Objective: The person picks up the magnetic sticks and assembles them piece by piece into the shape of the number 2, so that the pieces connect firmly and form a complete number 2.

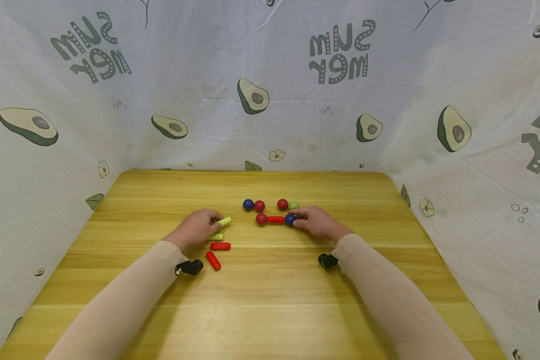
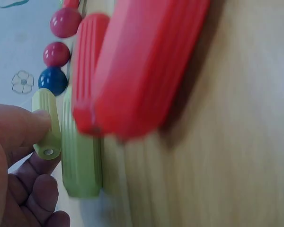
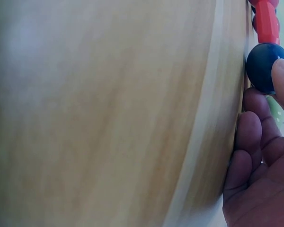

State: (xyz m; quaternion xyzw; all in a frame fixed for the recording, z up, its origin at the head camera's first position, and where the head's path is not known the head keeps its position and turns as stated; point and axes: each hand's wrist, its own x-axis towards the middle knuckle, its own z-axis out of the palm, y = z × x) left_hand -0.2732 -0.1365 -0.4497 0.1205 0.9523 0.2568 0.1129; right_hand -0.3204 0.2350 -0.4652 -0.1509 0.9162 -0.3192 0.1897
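My left hand [image 1: 194, 228] pinches a light green ridged rod [image 2: 46, 111] between thumb and fingers, a small round metallic spot showing in its end. Below that hand lie a second green rod [image 1: 216, 237] and two red rods, one crosswise [image 1: 220, 246] and one slanted [image 1: 213, 260]. My right hand [image 1: 318, 222] holds a blue ball [image 3: 262, 66] between thumb and fingers. This ball sits at the right end of a red rod [image 1: 276, 220], with a crimson ball [image 1: 261, 219] at the rod's left end, all in one row.
Behind that row, a blue ball [image 1: 248, 204] and a crimson ball [image 1: 259, 206] sit side by side. Farther right, another crimson ball [image 1: 282, 204] is beside a green ball [image 1: 294, 205]. The wooden table [image 1: 261, 300] meets a printed cloth [image 1: 207, 145] at its back and sides.
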